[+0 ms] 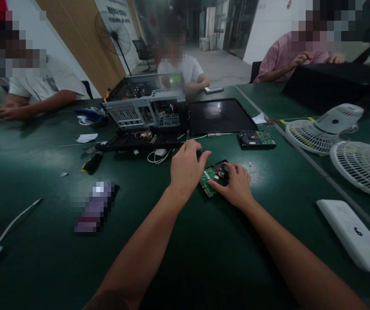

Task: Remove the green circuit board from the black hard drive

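Observation:
On the green table, a hard drive [208, 175] lies at an angle, its green circuit board facing up. My right hand [236, 183] grips it, thumb on the near side and fingers over the far right part. Just above the drive's left side is my left hand [187, 168], fingers curled toward the thumb. A small dark thing shows at its fingertips, too hidden to name. A second hard drive [256, 139] rests farther back to the right, board side up. Tiny loose bits, perhaps screws, lie right of my right hand.
An opened computer case [130, 113] stands at the back, beside its black side panel [220, 115]. Left are a yellow-black tool handle [92, 162] and a phone [96, 206]. Right are fan heads [314, 135] and a white fan base [353, 232]. People sit around the table.

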{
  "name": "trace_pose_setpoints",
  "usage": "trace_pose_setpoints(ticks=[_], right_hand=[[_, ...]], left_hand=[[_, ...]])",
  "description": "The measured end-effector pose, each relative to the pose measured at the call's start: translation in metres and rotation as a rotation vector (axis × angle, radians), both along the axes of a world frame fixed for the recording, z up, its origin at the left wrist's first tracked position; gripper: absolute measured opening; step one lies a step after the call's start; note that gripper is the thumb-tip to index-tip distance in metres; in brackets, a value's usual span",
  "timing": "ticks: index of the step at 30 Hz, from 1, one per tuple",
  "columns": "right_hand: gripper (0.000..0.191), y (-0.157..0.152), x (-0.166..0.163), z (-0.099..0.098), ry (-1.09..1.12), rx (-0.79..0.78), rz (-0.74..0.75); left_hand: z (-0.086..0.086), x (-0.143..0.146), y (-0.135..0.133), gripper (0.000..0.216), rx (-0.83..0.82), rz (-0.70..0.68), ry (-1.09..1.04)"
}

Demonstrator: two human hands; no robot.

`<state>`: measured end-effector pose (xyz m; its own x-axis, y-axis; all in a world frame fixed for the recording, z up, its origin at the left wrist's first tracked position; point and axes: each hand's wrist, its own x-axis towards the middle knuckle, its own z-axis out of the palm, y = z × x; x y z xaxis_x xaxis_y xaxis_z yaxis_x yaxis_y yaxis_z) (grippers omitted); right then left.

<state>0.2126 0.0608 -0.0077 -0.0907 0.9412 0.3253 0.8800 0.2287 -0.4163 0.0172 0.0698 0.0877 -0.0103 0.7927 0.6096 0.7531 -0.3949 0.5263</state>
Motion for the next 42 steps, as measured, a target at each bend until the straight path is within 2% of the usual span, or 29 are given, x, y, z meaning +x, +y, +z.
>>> trace_pose_setpoints(ticks=[4,10,16,21,28,34,42], right_hand=[[0.085,-0.0001,-0.0002,-0.0001,-0.008,0.002,-0.005],[0.084,0.0001,-0.0004,-0.0016,-0.013,0.0,-0.006],[0.084,0.0002,-0.0002,-0.0028,-0.01,0.021,-0.006],[0.084,0.0004,0.0,-0.002,-0.017,0.013,-0.005],[0.083,-0.0002,-0.0005,-0.0007,-0.008,0.006,-0.005],[0.087,0.0,-0.0009,-0.0008,-0.004,0.001,-0.01],[0.087,0.0005,-0.0006,-0.0032,-0.011,0.011,-0.017]], left_hand=[[0.0044,0.0001,-0.001,0.011,0.018,-0.032,0.058],[0.0083,-0.0004,-0.005,0.015,0.045,0.015,0.093],[0.0075,0.0003,-0.0034,0.023,0.04,-0.061,0.102],[0.0047,0.0016,-0.0014,0.014,0.02,-0.04,0.061],[0.0025,0.003,-0.003,0.023,0.004,-0.039,-0.041],[0.0043,0.0023,-0.0019,0.016,0.022,-0.026,0.036],[0.0079,0.0012,-0.0059,0.021,0.034,0.014,0.125]])
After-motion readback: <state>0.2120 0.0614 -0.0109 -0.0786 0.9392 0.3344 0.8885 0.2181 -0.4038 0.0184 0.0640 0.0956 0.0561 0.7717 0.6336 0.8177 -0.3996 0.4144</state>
